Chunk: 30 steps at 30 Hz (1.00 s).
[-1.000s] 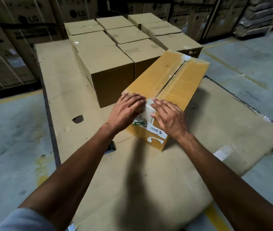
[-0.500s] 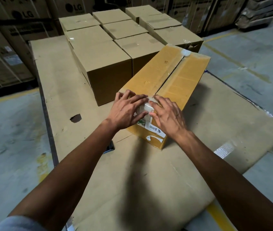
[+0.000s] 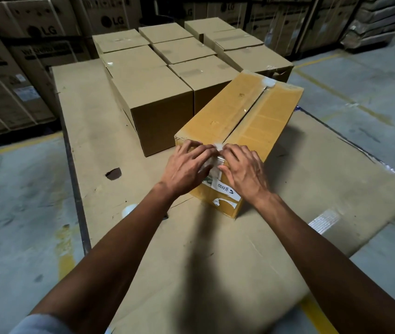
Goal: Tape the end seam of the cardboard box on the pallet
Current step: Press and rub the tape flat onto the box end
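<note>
A long yellow-brown cardboard box (image 3: 247,116) lies on the cardboard-covered pallet (image 3: 215,261), its top seam running away from me under clear tape. Both hands rest flat on its near end. My left hand (image 3: 186,168) presses the near top edge and end face left of the seam. My right hand (image 3: 243,171) presses right of it. Between the fingertips shows a crumpled strip of clear tape (image 3: 218,150) folded over the edge. A white label (image 3: 225,189) sits on the end face below the hands. Neither hand grips anything.
Several sealed brown boxes (image 3: 157,109) stand in rows just behind and left of the yellow box. Stacked printed cartons (image 3: 10,68) line the back wall. A hole (image 3: 113,174) marks the pallet sheet at left. Concrete floor with yellow lines surrounds the pallet.
Both hands have slid a little up the near end towards the top edge, pressing the tape down. The view has shifted slightly; the box has not moved.
</note>
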Tool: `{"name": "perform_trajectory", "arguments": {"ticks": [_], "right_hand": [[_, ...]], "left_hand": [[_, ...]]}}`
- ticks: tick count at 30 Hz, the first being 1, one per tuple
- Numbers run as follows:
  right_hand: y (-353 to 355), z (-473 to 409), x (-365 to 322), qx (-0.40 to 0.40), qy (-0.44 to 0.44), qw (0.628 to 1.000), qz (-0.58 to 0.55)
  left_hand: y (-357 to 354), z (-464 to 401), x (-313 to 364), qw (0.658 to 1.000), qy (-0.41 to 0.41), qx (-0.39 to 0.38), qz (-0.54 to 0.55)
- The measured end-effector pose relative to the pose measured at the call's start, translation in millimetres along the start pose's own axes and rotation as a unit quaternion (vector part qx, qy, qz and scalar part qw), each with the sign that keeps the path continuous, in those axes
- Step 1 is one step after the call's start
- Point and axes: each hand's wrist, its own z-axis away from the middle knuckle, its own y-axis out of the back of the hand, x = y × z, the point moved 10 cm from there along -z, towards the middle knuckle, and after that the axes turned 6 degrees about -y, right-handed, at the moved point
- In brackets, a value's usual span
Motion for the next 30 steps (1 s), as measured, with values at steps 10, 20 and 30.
{"name": "perform_trajectory", "arguments": {"ticks": [10,20,30], "right_hand": [[-6,-12,0,-0.091,-0.041,0.995,0.029],[4,3,-3,-0.03,-0.018,0.999,0.018],[-14,-6,-2,-0.099,-0.03,0.994,0.046]], "left_hand": [[0,-17,3,0.994,0.032,-0.086,-0.062],[2,0,-1,0.997,0.06,-0.046,0.013],[-1,-20,-1,0.992,0.053,-0.098,-0.056]]}}
